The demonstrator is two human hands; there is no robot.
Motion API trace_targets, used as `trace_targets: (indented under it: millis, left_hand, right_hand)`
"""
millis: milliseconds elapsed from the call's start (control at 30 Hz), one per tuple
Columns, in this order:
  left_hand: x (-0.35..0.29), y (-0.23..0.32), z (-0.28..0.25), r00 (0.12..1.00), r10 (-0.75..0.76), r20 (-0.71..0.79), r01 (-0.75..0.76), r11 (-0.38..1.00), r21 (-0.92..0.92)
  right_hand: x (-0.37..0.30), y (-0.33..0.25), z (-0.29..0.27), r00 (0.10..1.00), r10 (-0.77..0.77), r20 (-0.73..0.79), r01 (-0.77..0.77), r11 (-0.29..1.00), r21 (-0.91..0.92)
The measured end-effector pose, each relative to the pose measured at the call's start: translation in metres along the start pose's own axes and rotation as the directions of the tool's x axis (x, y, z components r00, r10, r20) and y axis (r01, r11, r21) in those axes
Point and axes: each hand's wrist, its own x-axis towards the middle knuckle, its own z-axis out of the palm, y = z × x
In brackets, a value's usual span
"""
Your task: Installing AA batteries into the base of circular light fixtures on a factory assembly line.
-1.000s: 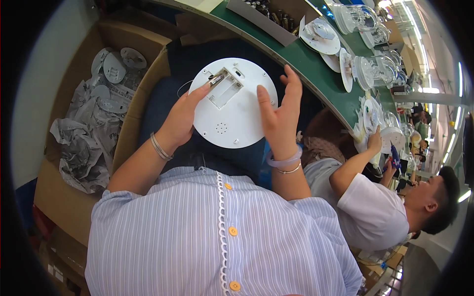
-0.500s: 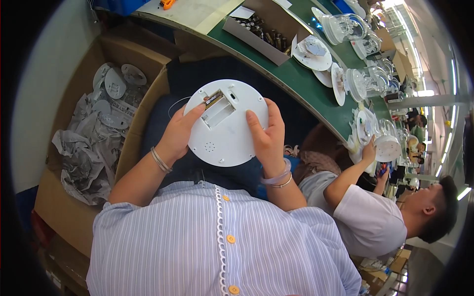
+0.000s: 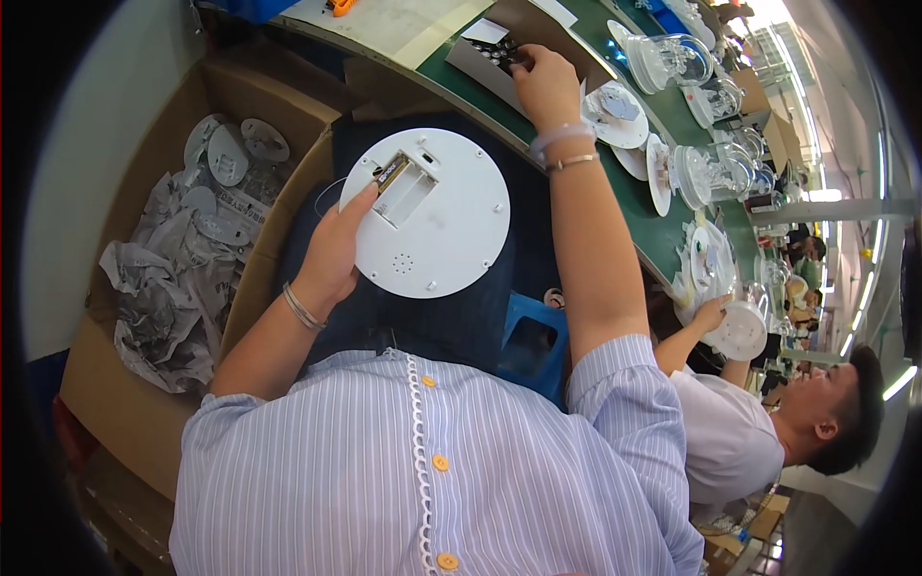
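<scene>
My left hand [image 3: 336, 240] grips the edge of a round white plastic base [image 3: 442, 252], its thumb by the open battery compartment [image 3: 407, 200]. One battery [image 3: 392, 174] lies in that compartment along the side nearest the thumb; the slot beside it is bare. A thin wire loops out behind the left fingers. My right hand [image 3: 549, 88] reaches over a long cardboard box [image 3: 488, 75] of loose batteries [image 3: 492, 53] on the green bench. Its fingers are bent together down at the batteries, and what lies between the fingertips is too small to make out.
At my left stands a big carton [image 3: 125, 370] with crumpled paper and several white discs. Several clear domed parts [image 3: 706, 171] and white bases crowd the green bench [image 3: 600, 206]. A co-worker [image 3: 735, 437] sits at the right, holding a white round part. A blue stool [image 3: 538, 341] is below.
My right hand has let go of the white base and moved up to the box of batteries. The base, still in my left hand, has shifted slightly up and left.
</scene>
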Motion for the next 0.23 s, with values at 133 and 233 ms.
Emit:
trace_targets:
  millis: [133, 233]
  left_hand:
    - [-0.002, 0.002, -0.004, 1.0, 0.019, 0.019, -0.019, 0.999, -0.028]
    - [-0.002, 0.003, -0.006, 1.0, 0.03, 0.007, -0.029, 0.997, -0.078]
  right_hand:
    - [0.012, 0.003, 0.012, 0.98, 0.106, 0.169, -0.124, 0.988, 0.095]
    - [0.008, -0.002, 0.015, 0.995, 0.085, 0.055, -0.092, 0.985, 0.148]
